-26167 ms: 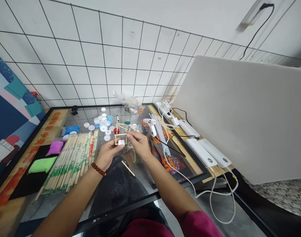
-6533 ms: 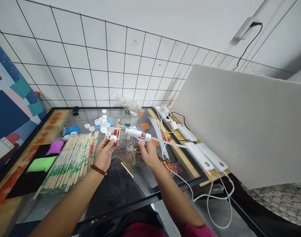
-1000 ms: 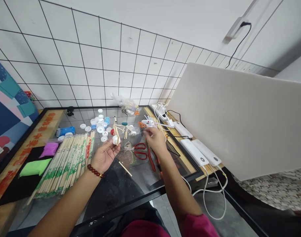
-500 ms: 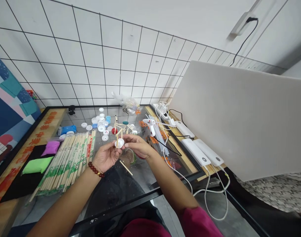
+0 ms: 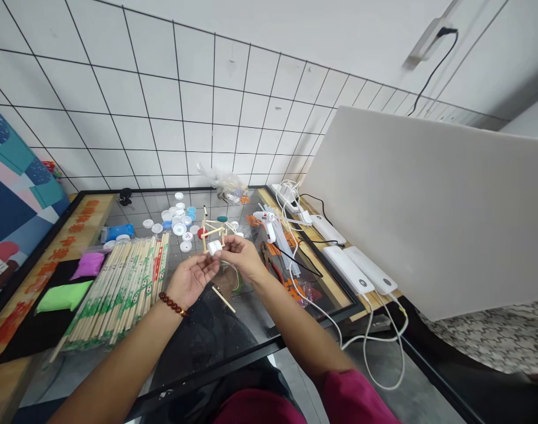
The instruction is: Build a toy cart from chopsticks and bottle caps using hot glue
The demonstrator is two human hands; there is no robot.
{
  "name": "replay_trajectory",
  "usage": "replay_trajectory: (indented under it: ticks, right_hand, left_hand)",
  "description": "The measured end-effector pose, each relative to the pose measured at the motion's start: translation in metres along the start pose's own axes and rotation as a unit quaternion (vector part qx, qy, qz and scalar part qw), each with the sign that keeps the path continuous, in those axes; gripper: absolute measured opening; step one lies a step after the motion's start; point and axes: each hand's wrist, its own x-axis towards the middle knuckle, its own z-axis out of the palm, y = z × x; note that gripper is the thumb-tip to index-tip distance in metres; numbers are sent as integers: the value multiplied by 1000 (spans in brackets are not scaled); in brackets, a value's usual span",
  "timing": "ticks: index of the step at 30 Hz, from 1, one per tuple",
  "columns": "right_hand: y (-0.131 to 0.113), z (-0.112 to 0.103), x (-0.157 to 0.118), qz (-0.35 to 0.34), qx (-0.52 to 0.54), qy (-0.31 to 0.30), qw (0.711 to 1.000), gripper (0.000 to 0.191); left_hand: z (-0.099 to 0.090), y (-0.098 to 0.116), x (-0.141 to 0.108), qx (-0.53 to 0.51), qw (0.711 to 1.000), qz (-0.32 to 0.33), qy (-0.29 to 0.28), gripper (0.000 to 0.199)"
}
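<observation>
A small frame of pale wooden sticks [image 5: 213, 225], like cut chopsticks, is held up above the glass table, with a white plastic cap [image 5: 214, 247] at its near side. My right hand [image 5: 244, 258] pinches the frame beside the cap, thumb and fingers closed. Just below and to the left, my left hand [image 5: 191, 279] has its thumb and curled fingertips at the foot of a stick; the exact contact is partly hidden. A red cap [image 5: 202, 233] and a dark green cap [image 5: 222, 218] show behind the frame. One loose stick [image 5: 223, 299] lies below my hands.
Wrapped chopsticks [image 5: 118, 288] lie left, beside green [image 5: 64, 295] and purple [image 5: 88, 265] packets. Several bottle caps [image 5: 179, 228] are scattered behind. At right are a white glue gun [image 5: 267, 224], glue sticks [image 5: 289, 247], pliers [image 5: 274, 268], white power banks [image 5: 348, 268] and trailing cables.
The frame has been turned in my hands: the white cap showed its open face before and now shows its side. My left fingers have loosened and dropped slightly.
</observation>
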Motion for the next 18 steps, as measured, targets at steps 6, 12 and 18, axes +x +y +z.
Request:
replay_trajectory:
  ticks: [6,12,18]
  right_hand:
    - [2,-3,0,-23,-42,60,997,41]
    - [8,4,-4,-11,-28,66,997,43]
    - [11,5,-4,-5,-9,62,998,42]
  left_hand:
    - [5,-6,-7,49,993,96,-39,30]
    - [4,-8,-6,96,985,134,-60,36]
    - [3,-8,-3,85,986,129,-62,36]
